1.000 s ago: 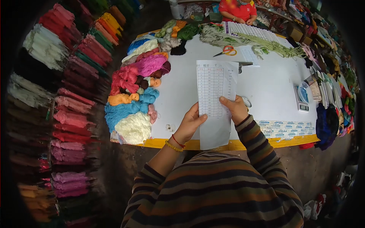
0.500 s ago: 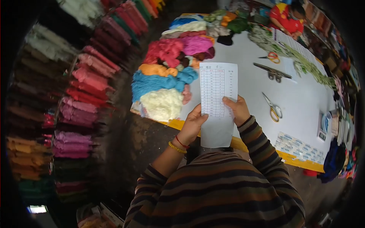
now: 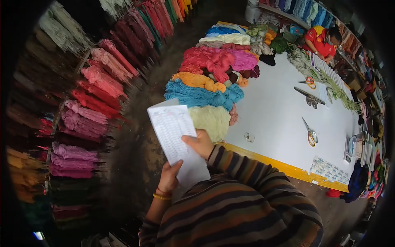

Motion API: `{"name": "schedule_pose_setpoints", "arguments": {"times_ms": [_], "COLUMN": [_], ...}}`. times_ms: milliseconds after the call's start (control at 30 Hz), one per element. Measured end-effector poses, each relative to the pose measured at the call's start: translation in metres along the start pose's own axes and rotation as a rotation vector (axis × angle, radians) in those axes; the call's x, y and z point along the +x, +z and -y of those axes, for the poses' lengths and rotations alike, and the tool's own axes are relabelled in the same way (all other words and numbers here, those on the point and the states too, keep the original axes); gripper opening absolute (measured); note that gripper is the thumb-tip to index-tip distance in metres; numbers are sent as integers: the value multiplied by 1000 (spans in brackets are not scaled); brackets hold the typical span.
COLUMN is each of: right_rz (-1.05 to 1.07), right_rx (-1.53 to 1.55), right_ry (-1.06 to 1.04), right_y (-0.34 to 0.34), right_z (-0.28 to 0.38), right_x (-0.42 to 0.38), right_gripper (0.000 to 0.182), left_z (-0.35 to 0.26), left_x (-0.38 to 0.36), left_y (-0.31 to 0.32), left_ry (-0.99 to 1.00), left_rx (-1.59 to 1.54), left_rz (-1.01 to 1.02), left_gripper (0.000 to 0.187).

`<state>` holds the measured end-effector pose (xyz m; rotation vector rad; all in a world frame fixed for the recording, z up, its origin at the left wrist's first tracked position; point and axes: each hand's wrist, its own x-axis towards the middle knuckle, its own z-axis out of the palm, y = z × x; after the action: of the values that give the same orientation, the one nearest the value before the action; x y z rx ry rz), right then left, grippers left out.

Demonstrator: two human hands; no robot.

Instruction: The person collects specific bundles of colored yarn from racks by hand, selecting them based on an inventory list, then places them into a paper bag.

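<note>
A white paper sheet (image 3: 173, 127) with a printed table of rows is held up in front of my body, tilted, its top edge folded or curled back. My left hand (image 3: 168, 178) grips its lower left edge, thumb on the front. On that wrist are a red string and a yellow bracelet. My right hand (image 3: 199, 143) pinches the sheet's right edge, thumb across the print. Just past the right hand lies a pale cream yarn hank (image 3: 210, 120) at the table's corner. The print is too blurred to read.
Yarn hanks in blue (image 3: 197, 94), orange and red pile on the white table (image 3: 271, 111). Scissors (image 3: 310, 132), orange-handled scissors (image 3: 309, 82) and a dark metal tool (image 3: 309, 97) lie there. A co-worker in red (image 3: 319, 43) bends over the far end. Racks of hanging yarn (image 3: 103, 78) stand left.
Both hands have carried the paper sheet left, off from over the table edge to above the floor, and it has tilted. My view has turned left. The co-worker remains at the far end.
</note>
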<state>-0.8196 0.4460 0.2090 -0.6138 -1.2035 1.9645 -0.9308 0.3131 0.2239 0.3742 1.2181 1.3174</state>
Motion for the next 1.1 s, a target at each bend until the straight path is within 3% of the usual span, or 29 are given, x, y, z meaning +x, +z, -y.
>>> {"name": "schedule_pose_setpoints", "arguments": {"times_ms": [67, 133, 233, 333, 433, 533, 633, 667, 700, 767, 800, 833, 933, 1100], "right_rz": [105, 116, 150, 191, 187, 301, 289, 315, 221, 214, 211, 220, 194, 266], "right_rx": [-70, -168, -122, -87, 184, 87, 83, -37, 16, 113, 159, 67, -56, -96], "right_ry": [13, -155, -144, -168, -4, 109, 71, 57, 168, 185, 357, 265, 276, 218], "right_y": [15, 29, 43, 43, 54, 51, 48, 41, 42, 44, 41, 47, 60, 133], "right_z": [-6, -8, -20, -23, -23, -23, -43, -47, -50, -47, -42, -36, -42, -69], "right_x": [14, 28, 58, 93, 126, 160, 184, 192, 196, 206, 212, 218, 237, 275], "right_gripper": [26, 31, 37, 39, 34, 29, 21, 16, 13, 13, 12, 13, 11, 17], "left_z": [-2, -3, -19, -30, -40, -62, -90, -99, -99, -115, -78, -103, -126, -154], "left_x": [1, 6, 9, 21, 38, 57, 75, 81, 87, 90, 106, 103, 109, 123], "left_y": [-19, -32, -47, -60, -82, -87, -76, -76, -86, -94, -133, -121, -130, -206], "left_ry": [-1, 6, -3, 65, 101, 84, 103, 132, 124, 64, 276, 174, 152, 187], "left_rx": [28, 38, 338, 384, 345, 308, 269, 286, 275, 372, 111, 378, 49, 3], "left_rz": [-59, -129, -272, -313, -336, -396, -420, -442, -447, -470, -366, -474, -436, -332], "left_gripper": [22, 20, 15, 14, 15, 14, 10, 17, 18, 15, 12, 13, 18, 26]}}
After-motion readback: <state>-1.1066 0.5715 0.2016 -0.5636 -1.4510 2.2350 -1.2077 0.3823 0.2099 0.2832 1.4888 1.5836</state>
